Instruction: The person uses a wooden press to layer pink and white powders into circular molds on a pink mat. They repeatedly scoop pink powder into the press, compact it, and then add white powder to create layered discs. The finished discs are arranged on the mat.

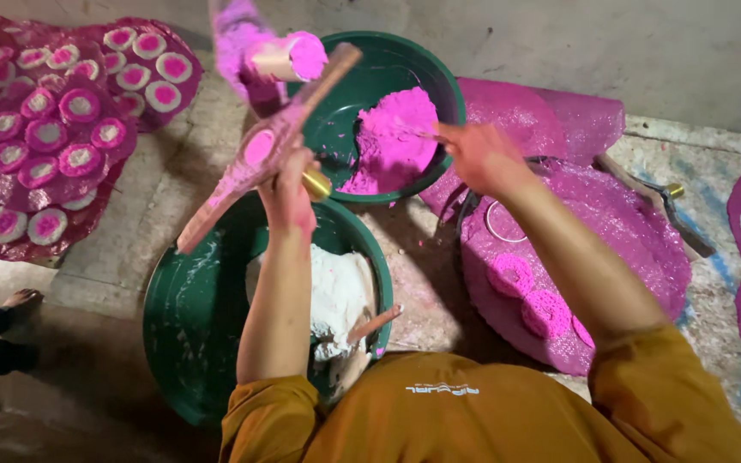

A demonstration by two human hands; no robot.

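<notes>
On the left, pink-and-white discs point(53, 137) are lying on sheets. The left hand point(289, 184) is gripping a pink-stained wooden mould point(263, 146) above the white-paste basin point(182, 334). The right hand point(478, 154) is pinching a stick point(413, 133) in the pink-powder basin point(439, 81).

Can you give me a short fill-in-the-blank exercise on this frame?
1. The left hand holds a wooden mould dusted ____ .
2. The right hand reaches into the far basin, which holds ____ dough.
3. The near basin holds ____ dough.
4. The round cakes at far left have pink centres and ____ rims.

Missing words: pink; pink; white; white
</notes>
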